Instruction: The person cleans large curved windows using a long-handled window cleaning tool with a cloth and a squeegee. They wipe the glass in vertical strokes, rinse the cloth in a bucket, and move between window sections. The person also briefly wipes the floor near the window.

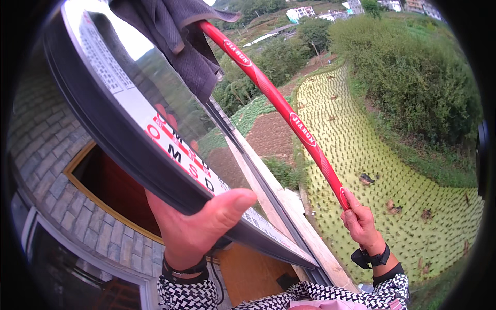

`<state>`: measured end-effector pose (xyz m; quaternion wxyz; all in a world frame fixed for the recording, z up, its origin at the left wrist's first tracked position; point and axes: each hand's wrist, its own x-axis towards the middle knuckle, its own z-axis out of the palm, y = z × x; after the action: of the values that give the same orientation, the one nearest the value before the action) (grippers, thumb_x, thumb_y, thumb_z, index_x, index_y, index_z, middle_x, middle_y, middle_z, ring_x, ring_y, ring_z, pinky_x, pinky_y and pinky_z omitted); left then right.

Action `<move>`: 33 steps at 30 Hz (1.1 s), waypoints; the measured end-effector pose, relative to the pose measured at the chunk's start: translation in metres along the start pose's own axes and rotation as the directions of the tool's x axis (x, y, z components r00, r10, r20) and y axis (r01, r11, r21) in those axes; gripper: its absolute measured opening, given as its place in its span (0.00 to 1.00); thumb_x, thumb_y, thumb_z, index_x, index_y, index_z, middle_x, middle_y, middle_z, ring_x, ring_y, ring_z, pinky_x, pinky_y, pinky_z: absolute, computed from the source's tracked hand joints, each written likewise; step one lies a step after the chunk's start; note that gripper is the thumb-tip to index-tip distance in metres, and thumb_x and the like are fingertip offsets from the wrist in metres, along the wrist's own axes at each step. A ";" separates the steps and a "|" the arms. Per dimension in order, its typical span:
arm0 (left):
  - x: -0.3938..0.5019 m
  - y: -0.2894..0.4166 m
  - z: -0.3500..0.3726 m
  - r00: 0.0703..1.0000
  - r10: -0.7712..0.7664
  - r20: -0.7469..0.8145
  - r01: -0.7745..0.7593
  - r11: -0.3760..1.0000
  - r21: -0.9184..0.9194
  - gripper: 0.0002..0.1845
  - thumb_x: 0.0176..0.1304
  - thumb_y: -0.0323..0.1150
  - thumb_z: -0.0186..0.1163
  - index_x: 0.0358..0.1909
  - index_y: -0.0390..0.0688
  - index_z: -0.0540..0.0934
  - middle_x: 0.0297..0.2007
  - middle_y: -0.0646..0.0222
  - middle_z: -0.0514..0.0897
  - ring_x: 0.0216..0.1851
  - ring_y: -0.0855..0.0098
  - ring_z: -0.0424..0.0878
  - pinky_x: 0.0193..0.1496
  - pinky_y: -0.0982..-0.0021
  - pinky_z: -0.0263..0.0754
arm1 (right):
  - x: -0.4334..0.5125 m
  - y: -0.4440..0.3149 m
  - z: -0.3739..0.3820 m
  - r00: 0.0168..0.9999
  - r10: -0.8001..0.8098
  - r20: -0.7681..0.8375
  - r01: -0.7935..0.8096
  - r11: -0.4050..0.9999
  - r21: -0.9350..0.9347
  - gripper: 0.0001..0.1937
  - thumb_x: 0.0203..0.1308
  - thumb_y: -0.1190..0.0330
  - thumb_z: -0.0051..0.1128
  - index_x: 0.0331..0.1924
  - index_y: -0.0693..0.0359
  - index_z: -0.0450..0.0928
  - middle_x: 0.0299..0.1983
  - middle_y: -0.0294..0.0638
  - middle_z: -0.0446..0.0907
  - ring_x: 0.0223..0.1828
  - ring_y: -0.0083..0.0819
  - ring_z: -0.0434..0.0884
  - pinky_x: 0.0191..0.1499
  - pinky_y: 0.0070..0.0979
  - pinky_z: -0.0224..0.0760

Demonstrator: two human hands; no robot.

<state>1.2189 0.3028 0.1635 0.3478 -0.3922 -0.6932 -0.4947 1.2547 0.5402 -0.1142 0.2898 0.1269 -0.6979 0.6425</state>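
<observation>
My right hand (358, 223) grips the lower end of a red patterned pole (279, 102) out beyond the window. A dark grey cloth (186, 50) hangs over the pole's far end, against the outer side of the glass. My left hand (197, 224) is at the dark frame edge (128, 139) of the window sash, with its thumb on the near side and some fingertips visible through the glass (182, 112). Protective tape with printing (174, 151) runs along that frame. Both wrists wear dark bands.
A window track (267, 186) and pale stone ledge (310, 232) run below the sash. Outside, far below, lies a planted paddy field (348, 155) beside bushes (410, 77). Inside are a grey brick-patterned wall (81, 209), a gold-edged frame (112, 209) and a brown wooden surface (252, 271).
</observation>
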 end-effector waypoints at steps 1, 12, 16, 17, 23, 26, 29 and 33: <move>0.000 -0.001 0.003 0.999 0.044 0.003 -0.044 0.999 0.032 0.63 0.42 0.45 0.72 0.76 0.36 0.45 0.73 0.37 0.51 0.74 0.38 0.50 0.69 0.40 0.55 | 0.006 0.011 0.005 0.998 -0.053 0.032 0.054 0.998 -0.041 0.27 0.67 0.77 0.49 0.70 0.65 0.63 0.22 0.37 0.74 0.19 0.22 0.71 0.26 0.21 0.66; 0.003 0.002 0.015 0.996 -0.078 -0.035 0.077 0.996 -0.036 0.62 0.47 0.39 0.69 0.77 0.42 0.36 0.76 0.46 0.43 0.77 0.45 0.42 0.72 0.38 0.50 | 0.271 0.084 0.117 0.882 -0.463 0.089 0.445 0.880 0.168 0.25 0.68 0.75 0.48 0.69 0.64 0.63 0.65 0.52 0.72 0.65 0.44 0.74 0.65 0.29 0.65; 0.006 0.003 0.016 0.995 -0.102 -0.006 0.102 0.995 0.000 0.62 0.48 0.40 0.70 0.77 0.48 0.35 0.76 0.48 0.42 0.77 0.47 0.43 0.72 0.39 0.51 | 0.373 0.064 0.186 0.884 -0.466 0.018 0.452 0.865 0.217 0.25 0.68 0.71 0.49 0.69 0.60 0.65 0.56 0.60 0.77 0.57 0.48 0.80 0.58 0.32 0.70; 0.007 0.004 0.015 0.996 -0.092 0.018 0.092 0.995 -0.022 0.62 0.48 0.40 0.70 0.77 0.48 0.35 0.76 0.48 0.42 0.77 0.47 0.43 0.72 0.39 0.51 | 0.381 0.063 0.196 0.909 -0.416 0.036 0.402 0.895 0.192 0.25 0.68 0.71 0.49 0.69 0.60 0.65 0.56 0.60 0.77 0.56 0.49 0.80 0.58 0.31 0.70; 0.008 0.004 0.014 0.994 -0.107 0.023 0.106 0.994 0.038 0.62 0.46 0.41 0.68 0.78 0.50 0.37 0.76 0.49 0.43 0.77 0.48 0.42 0.72 0.39 0.51 | 0.260 0.130 0.171 0.890 -0.427 0.160 0.370 0.881 0.294 0.35 0.62 0.76 0.55 0.73 0.59 0.56 0.66 0.55 0.69 0.67 0.49 0.70 0.66 0.31 0.64; 0.010 -0.001 0.017 0.994 -0.104 -0.024 0.105 0.994 0.035 0.62 0.43 0.42 0.67 0.78 0.49 0.39 0.75 0.47 0.44 0.77 0.47 0.42 0.73 0.39 0.51 | 0.141 0.163 0.115 0.909 -0.356 0.218 0.311 0.926 0.214 0.38 0.56 0.77 0.59 0.73 0.58 0.57 0.61 0.53 0.75 0.50 0.53 0.82 0.49 0.32 0.77; 0.011 -0.007 0.022 0.997 -0.064 -0.036 0.066 0.997 0.049 0.60 0.43 0.41 0.65 0.78 0.46 0.40 0.75 0.45 0.46 0.77 0.46 0.42 0.73 0.40 0.50 | 0.027 0.157 0.047 0.910 -0.079 0.407 0.054 0.996 0.072 0.36 0.53 0.77 0.61 0.70 0.63 0.62 0.38 0.56 0.84 0.33 0.50 0.85 0.36 0.35 0.79; 0.008 -0.005 0.027 0.999 -0.041 -0.035 0.041 0.999 -0.012 0.60 0.42 0.38 0.63 0.77 0.45 0.40 0.75 0.45 0.47 0.77 0.45 0.41 0.73 0.38 0.47 | -0.057 0.116 -0.011 0.964 -0.129 0.232 0.071 0.968 0.242 0.28 0.62 0.78 0.57 0.67 0.52 0.70 0.27 0.51 0.77 0.28 0.39 0.78 0.32 0.33 0.70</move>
<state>1.2083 0.3295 0.1610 0.3475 -0.3709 -0.6920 -0.5127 1.2394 0.5564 -0.2418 0.2167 0.2735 -0.6412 0.6834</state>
